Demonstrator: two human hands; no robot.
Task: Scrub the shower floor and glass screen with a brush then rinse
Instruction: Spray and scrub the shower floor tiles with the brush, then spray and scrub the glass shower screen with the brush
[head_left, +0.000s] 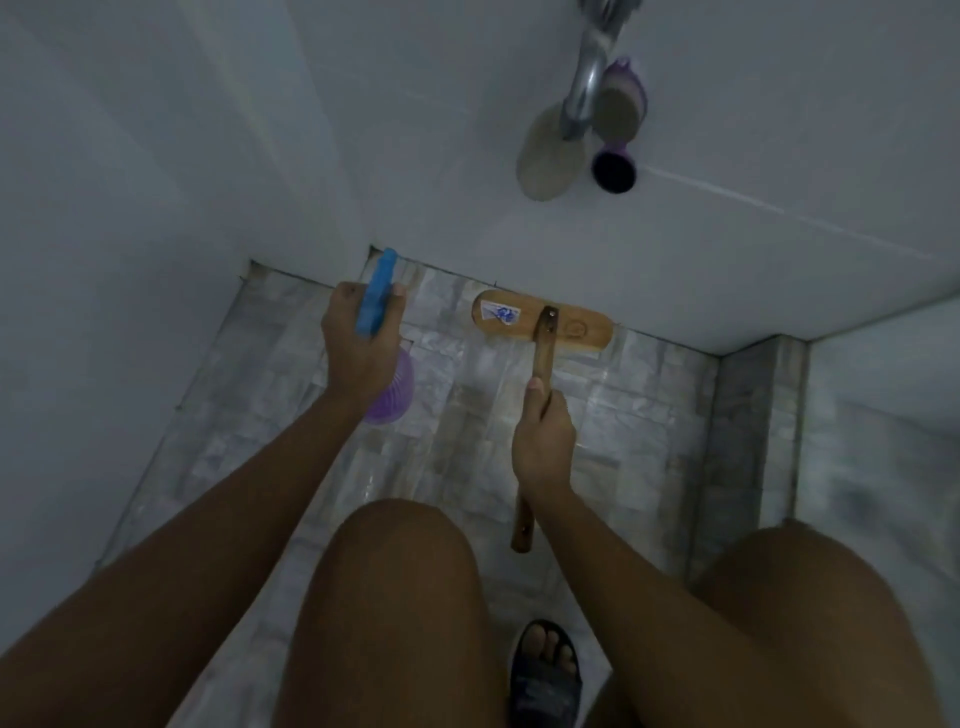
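The pale mosaic shower floor (649, 415) meets white walls across the middle of the frame. The wooden brush (571, 330) sits with its head on the tiles against the far wall, at centre frame. Its handle looks rigid and light. The right hand (543, 447) is clenched round the handle midway, a good spot for leverage, though wet wood may slip. The left hand (358, 348), centre left, clasps a blue block (376, 293).
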